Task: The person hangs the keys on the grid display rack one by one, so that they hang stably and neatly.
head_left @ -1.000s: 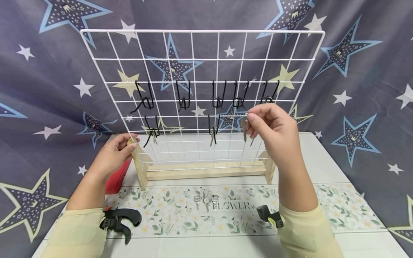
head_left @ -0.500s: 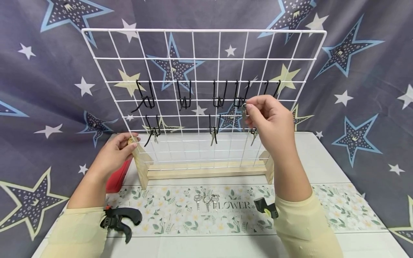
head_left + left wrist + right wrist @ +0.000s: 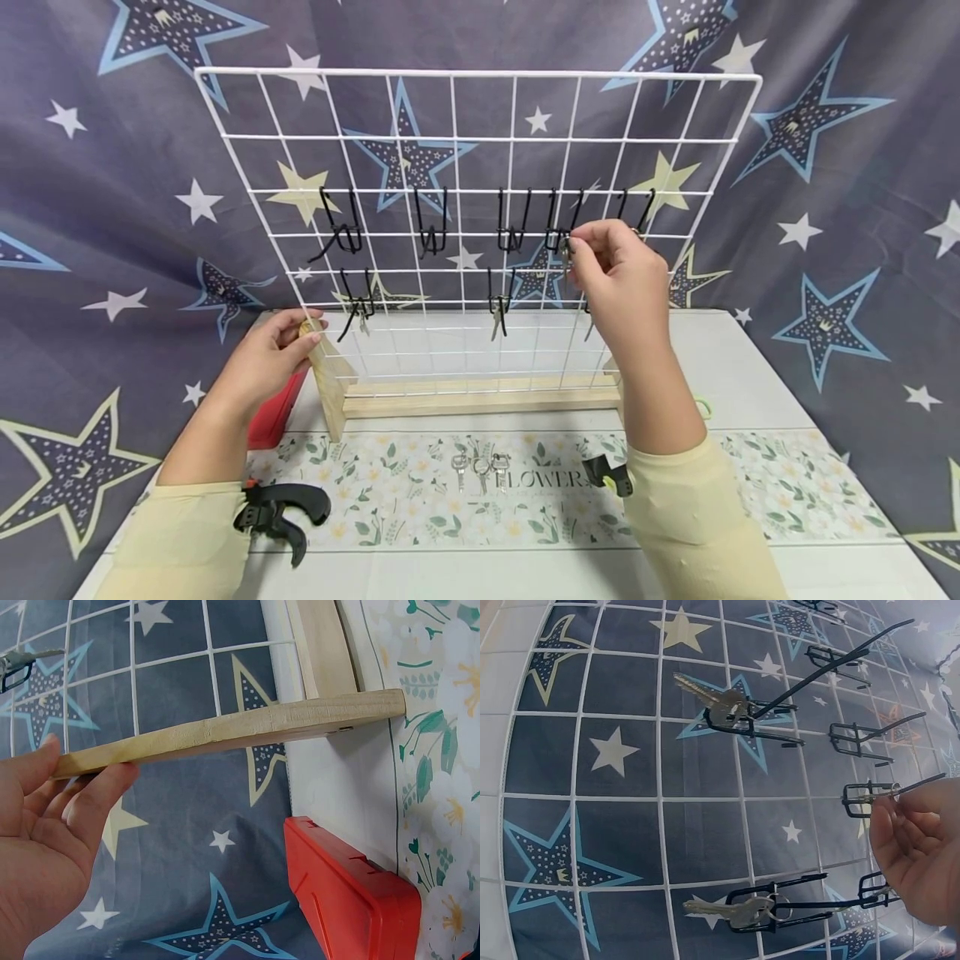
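Observation:
My right hand pinches a small key ring with a key hanging below the fingertips. It is at a black wire hook in the upper row of a white wire grid. In the right wrist view the ring overlaps that hook's prong, and the fingers cover most of the key. My left hand grips the top of the grid's wooden side support, thumb on one face and fingers on the other. Other keys hang from lower-row hooks.
Three keys lie on the floral strip in front of the stand. A red case sits behind the left forearm. Several more black hooks line the grid. A patterned curtain stands close behind it.
My right hand has moved up and left from below the upper hooks, bringing the key and ring to the hook. My left hand keeps its grip on the wooden support.

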{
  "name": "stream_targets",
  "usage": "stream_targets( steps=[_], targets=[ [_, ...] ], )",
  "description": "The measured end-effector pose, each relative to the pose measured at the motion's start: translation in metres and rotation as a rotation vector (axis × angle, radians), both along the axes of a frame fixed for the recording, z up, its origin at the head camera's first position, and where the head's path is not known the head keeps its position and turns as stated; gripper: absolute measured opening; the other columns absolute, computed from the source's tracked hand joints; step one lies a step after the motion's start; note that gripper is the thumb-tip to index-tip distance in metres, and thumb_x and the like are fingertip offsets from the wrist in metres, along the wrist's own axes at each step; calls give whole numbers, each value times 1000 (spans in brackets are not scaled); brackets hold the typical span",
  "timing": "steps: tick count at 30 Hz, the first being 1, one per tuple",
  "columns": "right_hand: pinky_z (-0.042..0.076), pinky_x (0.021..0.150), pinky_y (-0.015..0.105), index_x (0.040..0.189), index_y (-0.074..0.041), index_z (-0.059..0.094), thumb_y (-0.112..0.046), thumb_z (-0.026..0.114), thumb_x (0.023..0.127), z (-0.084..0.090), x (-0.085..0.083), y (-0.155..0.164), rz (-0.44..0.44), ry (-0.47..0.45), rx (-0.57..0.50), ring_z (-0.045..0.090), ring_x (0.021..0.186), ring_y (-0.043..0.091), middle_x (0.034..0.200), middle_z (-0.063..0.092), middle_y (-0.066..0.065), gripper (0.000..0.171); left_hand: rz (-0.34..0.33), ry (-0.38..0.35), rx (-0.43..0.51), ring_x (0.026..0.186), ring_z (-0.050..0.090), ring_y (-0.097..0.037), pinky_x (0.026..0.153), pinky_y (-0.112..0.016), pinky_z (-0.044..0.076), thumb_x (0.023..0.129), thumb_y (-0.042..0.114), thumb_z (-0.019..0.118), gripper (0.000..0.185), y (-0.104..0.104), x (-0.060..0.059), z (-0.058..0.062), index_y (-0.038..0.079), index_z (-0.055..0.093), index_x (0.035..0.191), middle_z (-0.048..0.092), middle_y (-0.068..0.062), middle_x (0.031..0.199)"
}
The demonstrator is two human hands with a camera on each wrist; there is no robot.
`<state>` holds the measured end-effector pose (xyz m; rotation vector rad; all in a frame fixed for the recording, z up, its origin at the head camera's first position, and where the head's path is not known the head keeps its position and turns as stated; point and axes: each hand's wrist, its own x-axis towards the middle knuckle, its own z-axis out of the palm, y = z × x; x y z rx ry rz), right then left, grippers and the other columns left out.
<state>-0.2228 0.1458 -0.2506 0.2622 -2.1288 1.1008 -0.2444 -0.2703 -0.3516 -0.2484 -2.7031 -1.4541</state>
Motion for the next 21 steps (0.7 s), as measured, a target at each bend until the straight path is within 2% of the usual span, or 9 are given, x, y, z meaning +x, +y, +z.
stream_targets(
  steps=[8,15,21],
  targets=[
    [48,55,18,102,-11,67,-25,60,99,1,-9,-2,-43,-12,41,60,62,7,79,68,-1,16,-1,-2,3,112,56,-8,82,-14,52,104,22,49,45,-1,-1,-2,5,42,145,53,-20,139],
    [45,56,21,102,-11,66,-26,60,99,2,-15,-4,-83,-19,80,60,62,9,79,68,0,17,4,1,8,107,57,-4,80,-13,52,104,22,49,44,-1,-1,-1,5,43,145,54,-20,136],
    [45,57,22,102,-11,65,-28,59,99,-1,-15,-3,-88,-24,77,60,63,9,81,68,0,18,8,-5,13,106,58,-4,81,-13,52,104,22,50,44,1,1,1,4,44,144,54,-21,135]
  ],
)
